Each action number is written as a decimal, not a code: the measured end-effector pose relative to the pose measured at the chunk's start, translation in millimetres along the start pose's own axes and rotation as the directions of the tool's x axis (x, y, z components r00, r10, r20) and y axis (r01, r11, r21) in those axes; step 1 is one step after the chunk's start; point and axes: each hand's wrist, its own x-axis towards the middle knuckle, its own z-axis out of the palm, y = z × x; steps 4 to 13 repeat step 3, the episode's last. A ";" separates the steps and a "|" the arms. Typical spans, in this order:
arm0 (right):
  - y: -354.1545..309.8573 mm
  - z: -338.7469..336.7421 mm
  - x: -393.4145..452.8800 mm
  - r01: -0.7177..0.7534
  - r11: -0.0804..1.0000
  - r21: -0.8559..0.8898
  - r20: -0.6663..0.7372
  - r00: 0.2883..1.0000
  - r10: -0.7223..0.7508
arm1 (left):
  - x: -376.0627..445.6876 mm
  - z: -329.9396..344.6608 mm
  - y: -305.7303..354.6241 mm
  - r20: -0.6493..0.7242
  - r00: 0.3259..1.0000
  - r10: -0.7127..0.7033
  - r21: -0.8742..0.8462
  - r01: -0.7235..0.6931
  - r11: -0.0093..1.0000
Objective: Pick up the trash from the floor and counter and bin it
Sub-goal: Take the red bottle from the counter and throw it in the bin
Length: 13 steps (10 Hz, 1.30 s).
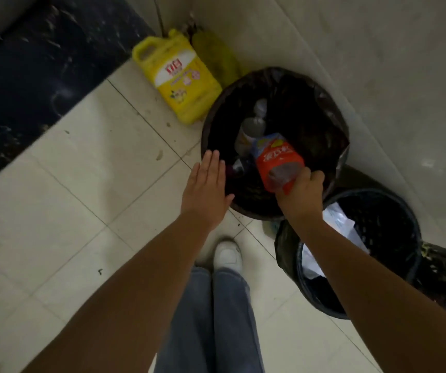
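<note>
My right hand point(306, 188) grips a clear plastic bottle with a red label point(278, 160) by its lower end, holding it over the mouth of a round bin lined with a black bag point(216, 114). Other bottles point(251, 127) lie inside that bin. My left hand point(207, 184) is flat and empty, fingers together and stretched out, hovering at the bin's near left rim.
A second black bin point(402, 208) holding white paper stands to the right, under my right forearm. A yellow jug point(178, 76) and a yellow-green bag point(216, 55) sit in the corner by the wall. A dark stone edge point(41, 63) runs along the left. My shoe point(228, 255) is below.
</note>
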 end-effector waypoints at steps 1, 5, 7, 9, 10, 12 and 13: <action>10.1 14.3 2.6 0.051 0.993 -0.108 0.090 0.995 -0.041 | 8.4 14.4 1.2 0.013 1.000 0.012 0.008 -0.012 1.000; -7.1 -3.9 -7.7 0.272 0.935 -0.228 0.143 0.959 -0.244 | -3.4 -17.7 -6.4 -0.013 1.000 0.024 0.027 -0.024 0.999; -7.1 -3.9 -7.7 0.272 0.935 -0.228 0.143 0.959 -0.244 | -3.4 -17.7 -6.4 -0.013 1.000 0.024 0.027 -0.024 0.999; -7.1 -3.9 -7.7 0.272 0.935 -0.228 0.143 0.959 -0.244 | -3.4 -17.7 -6.4 -0.013 1.000 0.024 0.027 -0.024 0.999; -7.1 -3.9 -7.7 0.272 0.935 -0.228 0.143 0.959 -0.244 | -3.4 -17.7 -6.4 -0.013 1.000 0.024 0.027 -0.024 0.999; -7.1 -3.9 -7.7 0.272 0.935 -0.228 0.143 0.959 -0.244 | -3.4 -17.7 -6.4 -0.013 1.000 0.024 0.027 -0.024 0.999; -7.1 -3.9 -7.7 0.272 0.935 -0.228 0.143 0.959 -0.244 | -3.4 -17.7 -6.4 -0.013 1.000 0.024 0.027 -0.024 0.999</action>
